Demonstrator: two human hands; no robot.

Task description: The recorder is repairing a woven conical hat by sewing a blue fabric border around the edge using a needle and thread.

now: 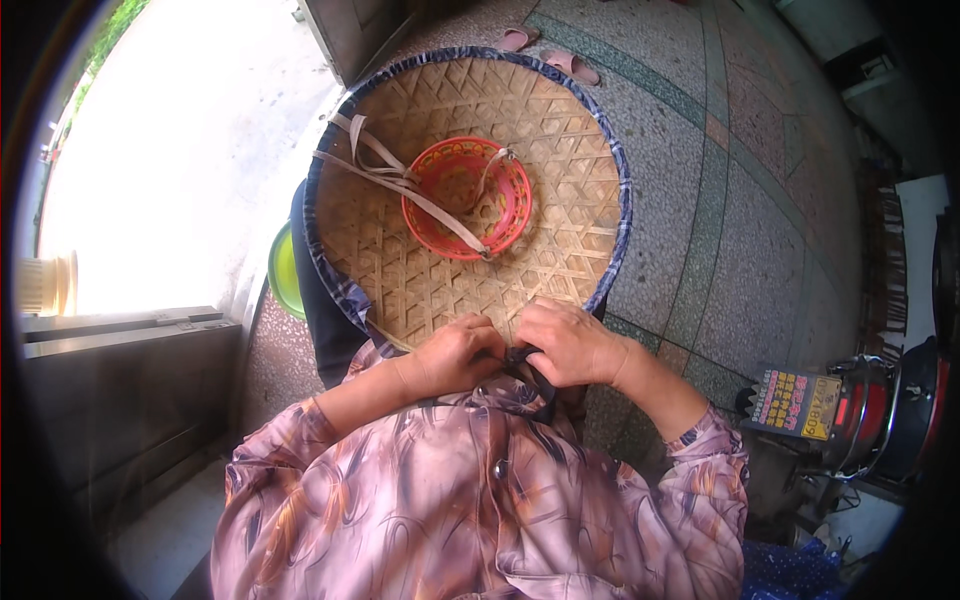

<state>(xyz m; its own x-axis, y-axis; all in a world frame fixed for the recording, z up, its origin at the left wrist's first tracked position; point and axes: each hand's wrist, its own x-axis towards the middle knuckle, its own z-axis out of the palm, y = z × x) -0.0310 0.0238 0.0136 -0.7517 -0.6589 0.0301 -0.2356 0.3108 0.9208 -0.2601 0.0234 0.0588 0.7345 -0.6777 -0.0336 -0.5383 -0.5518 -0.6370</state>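
A wide woven bamboo basket (560, 190) with a blue patterned cloth binding round its rim rests over my lap. A red patterned plastic bowl (510, 200) lies inside it, with pale flat straps (430, 205) draped across it. At the near rim, my left hand (460, 350) is closed on dark cloth binding (515, 365). Just to its right, my right hand (560, 340) also pinches the dark cloth, its fingertips partly hidden. The two hands are close together in front of my pink patterned shirt.
A green basin (285, 275) sits on the floor at left, beside a bright open doorway. Pink slippers (570, 67) lie beyond the basket on the speckled floor (740, 250). A red and black wheeled machine (870, 410) with a sign stands at right.
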